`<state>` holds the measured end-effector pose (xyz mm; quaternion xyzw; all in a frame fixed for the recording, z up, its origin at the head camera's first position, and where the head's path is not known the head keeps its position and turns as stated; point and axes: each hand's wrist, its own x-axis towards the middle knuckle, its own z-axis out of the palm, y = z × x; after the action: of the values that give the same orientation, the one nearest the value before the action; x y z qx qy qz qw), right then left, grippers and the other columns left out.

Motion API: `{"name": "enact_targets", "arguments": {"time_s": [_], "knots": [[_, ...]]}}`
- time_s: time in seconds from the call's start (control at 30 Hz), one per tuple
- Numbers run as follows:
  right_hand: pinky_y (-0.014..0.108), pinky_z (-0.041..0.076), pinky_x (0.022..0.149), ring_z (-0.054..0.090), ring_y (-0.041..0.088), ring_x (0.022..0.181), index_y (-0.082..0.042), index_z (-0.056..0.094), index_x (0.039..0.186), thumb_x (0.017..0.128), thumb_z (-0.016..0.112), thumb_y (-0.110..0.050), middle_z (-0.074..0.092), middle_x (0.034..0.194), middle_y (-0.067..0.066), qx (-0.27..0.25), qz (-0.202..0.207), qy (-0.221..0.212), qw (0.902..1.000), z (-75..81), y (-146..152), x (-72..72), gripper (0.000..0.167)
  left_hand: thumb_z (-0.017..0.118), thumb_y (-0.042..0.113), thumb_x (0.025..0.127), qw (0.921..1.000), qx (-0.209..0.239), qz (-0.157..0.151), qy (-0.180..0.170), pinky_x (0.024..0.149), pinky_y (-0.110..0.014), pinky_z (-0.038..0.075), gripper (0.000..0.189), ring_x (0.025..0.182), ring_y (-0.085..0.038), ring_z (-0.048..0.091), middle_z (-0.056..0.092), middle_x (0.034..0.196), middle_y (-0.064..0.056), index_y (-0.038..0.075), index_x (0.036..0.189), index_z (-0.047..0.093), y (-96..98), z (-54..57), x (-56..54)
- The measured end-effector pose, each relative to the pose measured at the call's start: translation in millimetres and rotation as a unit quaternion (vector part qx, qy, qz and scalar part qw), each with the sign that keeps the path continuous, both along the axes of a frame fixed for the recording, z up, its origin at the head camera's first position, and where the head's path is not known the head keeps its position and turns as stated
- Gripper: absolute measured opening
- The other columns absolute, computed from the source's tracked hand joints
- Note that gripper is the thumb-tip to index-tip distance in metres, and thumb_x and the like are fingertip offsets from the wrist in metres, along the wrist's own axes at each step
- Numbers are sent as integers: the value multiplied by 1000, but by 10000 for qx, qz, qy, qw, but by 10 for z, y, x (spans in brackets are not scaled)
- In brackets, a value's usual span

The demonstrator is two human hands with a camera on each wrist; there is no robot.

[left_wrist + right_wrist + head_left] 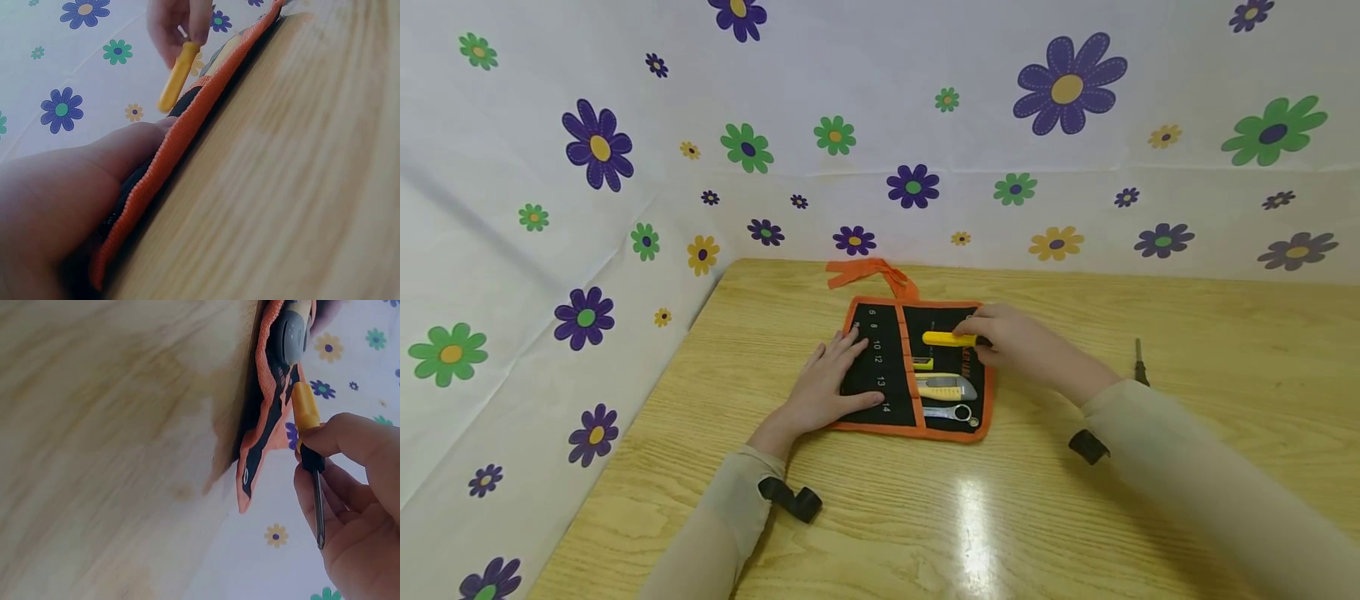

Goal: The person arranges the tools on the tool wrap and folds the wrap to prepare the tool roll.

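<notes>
A black tool roll with orange trim (pixel 887 333) lies unfolded, with numbers printed along its pocket strip. My left hand (pixel 827 387) rests on the strip, fingers spread, thumb near the front edge. Over the roll's right part, my right hand (pixel 1026 346) pinches a screwdriver (pixel 943 338) by its yellow and black handle. Its handle end points left toward the pockets; in the right wrist view the metal shaft (pixel 319 512) runs back under the palm. A yellow-and-grey utility knife (pixel 943 387), a ring-ended wrench (pixel 951 412) and a small yellow piece (pixel 922 363) sit in pockets.
Another screwdriver (pixel 1140 362) with a dark handle lies on the wooden table (pixel 880 517), right of the roll. Orange ties (pixel 868 271) trail from the roll's far edge. A flower-patterned cloth (pixel 880 100) hangs behind and to the left. Black straps (pixel 790 498) circle the sleeves.
</notes>
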<state>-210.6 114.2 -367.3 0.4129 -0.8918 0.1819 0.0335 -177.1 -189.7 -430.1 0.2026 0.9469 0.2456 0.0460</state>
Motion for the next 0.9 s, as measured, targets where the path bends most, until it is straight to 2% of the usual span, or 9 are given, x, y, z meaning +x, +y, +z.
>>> {"name": "enact_targets", "arguments": {"time_s": [0.2,0.5,0.6,0.83,0.9], "knots": [[38,51,78,58,26,87,0,69,106,81,66,9,64,98,12,204,223,103,9995,-47,-138,-82,27,66,53,84,10000,-10,0,-30,115,-45,2,87,145,-24,4,14,159,-7,10,151,29,0,8,1],[41,50,85,58,28,91,-3,70,107,83,64,10,64,102,12,545,160,74,9984,-78,-217,-139,28,66,52,85,10000,-25,9,-25,115,-46,2,86,145,-24,4,15,159,-7,10,151,30,-10,0,-9],[41,50,85,58,28,92,-3,69,110,84,64,10,64,104,13,569,147,-126,9982,-77,-224,-147,29,66,52,85,10000,-16,0,-11,115,-46,2,86,145,-24,5,15,158,-7,10,151,30,-13,2,-10],[37,53,84,62,27,100,0,65,116,86,56,17,64,113,15,457,131,-913,9947,-109,-229,-158,36,66,53,84,10000,31,-33,-7,115,-46,2,87,145,-24,5,15,158,-7,9,151,30,-17,3,-3],[35,54,82,63,26,97,1,65,117,85,54,21,64,113,15,435,138,-940,9945,-128,-233,-171,39,66,53,84,10000,21,-30,-3,115,-45,2,87,145,-23,5,15,158,-7,9,151,30,-17,0,-5]]}}
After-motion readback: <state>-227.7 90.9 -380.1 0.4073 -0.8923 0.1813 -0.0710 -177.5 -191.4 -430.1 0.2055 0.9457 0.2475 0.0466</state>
